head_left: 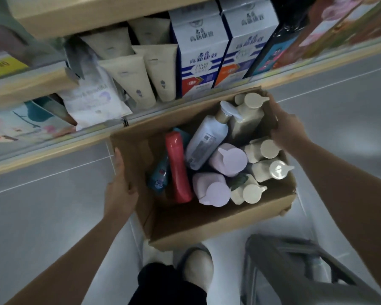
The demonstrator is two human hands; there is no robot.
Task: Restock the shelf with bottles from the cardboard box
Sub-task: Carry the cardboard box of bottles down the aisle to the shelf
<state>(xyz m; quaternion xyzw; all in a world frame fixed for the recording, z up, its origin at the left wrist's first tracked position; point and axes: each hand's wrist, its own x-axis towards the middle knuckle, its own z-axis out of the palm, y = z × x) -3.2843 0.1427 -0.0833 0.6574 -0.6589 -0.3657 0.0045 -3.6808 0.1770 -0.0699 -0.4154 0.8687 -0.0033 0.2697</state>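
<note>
The cardboard box [207, 216], packed with bottles, hangs in the air just below the shelf [53, 84] edge, gripped at two opposite walls. The left hand [119, 190] has its fingers [130, 188] curled over the near-left rim, pinching the wall; the right hand [288, 130] clamps the far-right rim the same way. The red bottle [177, 168] and white pump bottle [207, 144] lie loose (leaning, not upright) between the two grips. A tilt could slide them out, or the thin walls could buckle, spilling everything onto the floor [42, 216] beside the person's foot [198, 267].
</note>
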